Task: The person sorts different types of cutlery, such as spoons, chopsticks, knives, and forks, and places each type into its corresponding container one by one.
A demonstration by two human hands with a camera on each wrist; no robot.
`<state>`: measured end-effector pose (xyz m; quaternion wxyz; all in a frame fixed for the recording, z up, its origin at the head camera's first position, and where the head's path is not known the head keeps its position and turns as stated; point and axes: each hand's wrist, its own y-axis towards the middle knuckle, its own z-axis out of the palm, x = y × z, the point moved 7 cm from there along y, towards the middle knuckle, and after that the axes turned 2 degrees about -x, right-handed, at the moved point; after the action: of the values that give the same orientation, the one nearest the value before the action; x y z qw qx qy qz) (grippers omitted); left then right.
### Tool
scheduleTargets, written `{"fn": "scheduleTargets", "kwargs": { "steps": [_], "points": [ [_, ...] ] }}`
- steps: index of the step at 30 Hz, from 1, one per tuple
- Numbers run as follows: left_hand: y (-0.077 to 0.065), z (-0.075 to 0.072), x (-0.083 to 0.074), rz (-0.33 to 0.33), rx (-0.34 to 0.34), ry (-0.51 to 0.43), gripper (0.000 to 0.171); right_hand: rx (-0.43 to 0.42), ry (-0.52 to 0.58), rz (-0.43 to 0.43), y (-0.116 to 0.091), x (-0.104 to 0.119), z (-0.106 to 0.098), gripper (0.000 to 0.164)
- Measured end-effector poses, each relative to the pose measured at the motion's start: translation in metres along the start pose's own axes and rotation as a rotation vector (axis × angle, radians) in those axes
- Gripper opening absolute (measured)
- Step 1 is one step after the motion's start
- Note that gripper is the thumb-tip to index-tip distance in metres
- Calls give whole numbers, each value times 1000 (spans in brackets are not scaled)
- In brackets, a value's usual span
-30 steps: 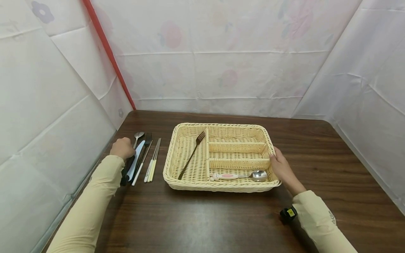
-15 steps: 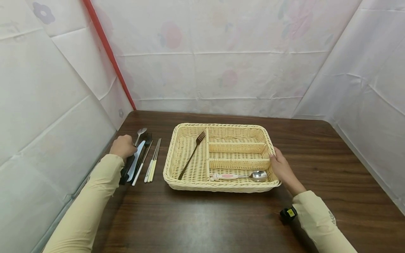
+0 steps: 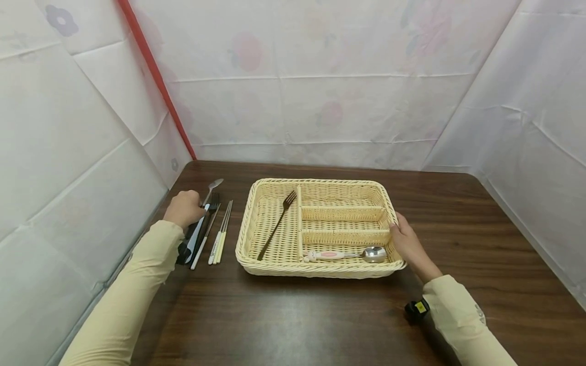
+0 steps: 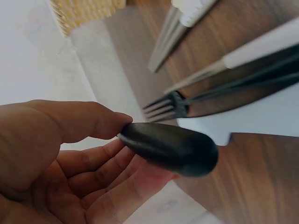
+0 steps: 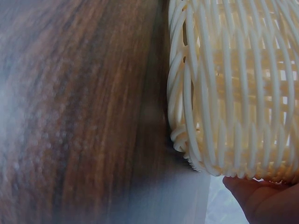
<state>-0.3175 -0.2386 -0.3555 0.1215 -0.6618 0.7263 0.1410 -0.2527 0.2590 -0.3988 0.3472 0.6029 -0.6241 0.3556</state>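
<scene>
My left hand (image 3: 184, 208) pinches a spoon (image 3: 215, 184) by its black handle (image 4: 170, 147), between thumb and fingers. The spoon's metal bowl points away toward the back of the table. Close beside this hand lie a pale-bladed knife (image 4: 261, 114), a dark fork (image 4: 170, 108) and chopsticks (image 3: 222, 239) with white and yellow handles. At the right, my right hand (image 3: 407, 244) grips the side rim of a cream wicker basket (image 3: 316, 272). A dark fork (image 3: 277, 225) lies in its long left compartment, and a spoon with a pink-and-white handle (image 3: 330, 255) in the front right one.
The basket has dividers (image 3: 343, 235) that split its right side into three narrow compartments. Under everything is a dark wooden table (image 3: 284, 315). White patterned sheets (image 3: 293, 101) enclose its back and sides, and a red strip (image 3: 155, 76) runs down the left corner.
My left hand has moved slightly forward and right with the spoon, whose bowl has shifted back and right past the fork. The right hand and basket have stayed put.
</scene>
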Motion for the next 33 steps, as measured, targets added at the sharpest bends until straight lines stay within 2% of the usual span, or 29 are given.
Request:
{"fn": "scheduleTargets", "kwargs": {
  "steps": [8, 16, 27, 33],
  "points": [
    [-5, -14, -31, 79, -49, 9, 40, -8, -5, -3, 2, -2, 0, 51],
    [-6, -18, -56, 127, -73, 32, 41, 6, 3, 13, 1, -3, 0, 51],
    [-17, -27, -100, 272, -104, 40, 33, 11, 1, 22, 1, -3, 1, 51],
    [-21, -27, -119, 335, -116, 47, 38, 1, -4, 9, 2, -4, 0, 51]
  ]
}}
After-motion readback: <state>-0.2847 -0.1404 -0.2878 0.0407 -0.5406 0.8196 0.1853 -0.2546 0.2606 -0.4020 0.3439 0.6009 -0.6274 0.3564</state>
